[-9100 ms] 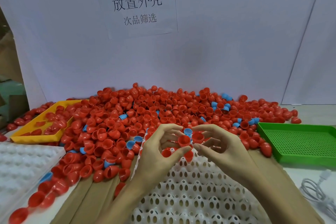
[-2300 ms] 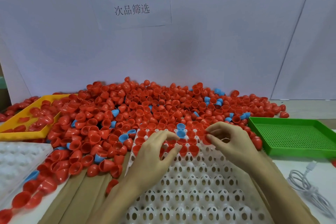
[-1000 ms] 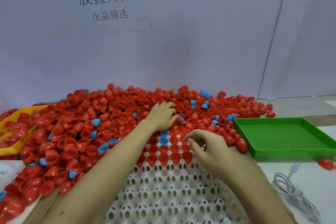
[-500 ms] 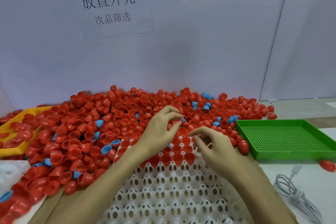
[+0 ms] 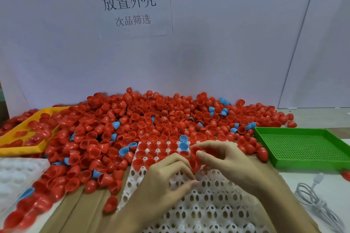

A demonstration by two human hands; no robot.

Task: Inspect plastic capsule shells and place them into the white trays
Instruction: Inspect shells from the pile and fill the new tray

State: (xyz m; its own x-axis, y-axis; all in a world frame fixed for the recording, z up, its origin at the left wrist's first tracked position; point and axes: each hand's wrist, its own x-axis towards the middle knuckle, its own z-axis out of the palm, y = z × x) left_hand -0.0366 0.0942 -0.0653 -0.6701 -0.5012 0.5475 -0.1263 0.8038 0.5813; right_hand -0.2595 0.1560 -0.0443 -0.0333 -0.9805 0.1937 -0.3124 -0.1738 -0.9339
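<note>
White tray; shell in R grip

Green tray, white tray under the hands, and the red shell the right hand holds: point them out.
green tray (image 5: 303, 147), head view, on its perforated floor.
white tray (image 5: 214, 204), head view, on bare empty cells.
red shell (image 5: 195, 152), head view, on its rim, pinched by the right hand (image 5: 231, 162).

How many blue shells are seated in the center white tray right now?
2. Both sit in the white tray, far rows, one directly behind the other: the farther blue shell at the back edge, the nearer blue shell just in front. The hands may hide others.
</note>
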